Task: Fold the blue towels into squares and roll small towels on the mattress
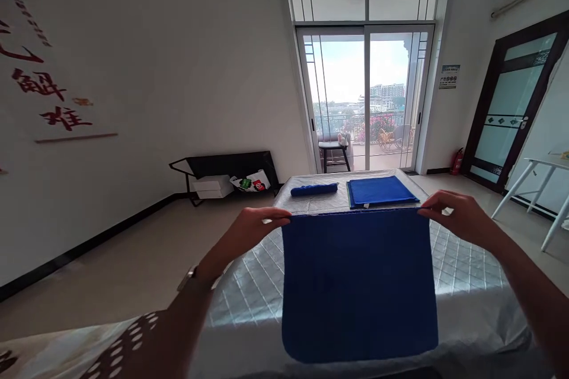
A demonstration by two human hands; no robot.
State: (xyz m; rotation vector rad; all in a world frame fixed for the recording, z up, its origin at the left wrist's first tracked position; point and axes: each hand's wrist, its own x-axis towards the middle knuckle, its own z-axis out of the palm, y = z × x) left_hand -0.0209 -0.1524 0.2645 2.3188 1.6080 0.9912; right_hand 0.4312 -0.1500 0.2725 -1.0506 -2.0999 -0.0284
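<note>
A blue cloth point(359, 284) hangs spread out in front of me, its top edge stretched between both hands. My left hand point(262, 226) pinches the upper left corner between thumb and fingers. At the upper right corner, my right hand point(448, 214) pinches the same edge. Beyond the cloth, a rolled blue cloth point(313, 189) lies on the silver-grey quilted table cover point(249, 290). To its right is a flat stack of blue cloths point(381, 189). The hanging cloth hides part of the table behind it.
Against the left wall stands a black rack point(226, 164) with white boxes point(208, 188) and a printed bag point(251, 182). Glass sliding doors point(367, 100) are at the back, with a dark stool point(333, 147) by them. A white table point(544, 174) and a dark-framed door point(515, 106) are at right.
</note>
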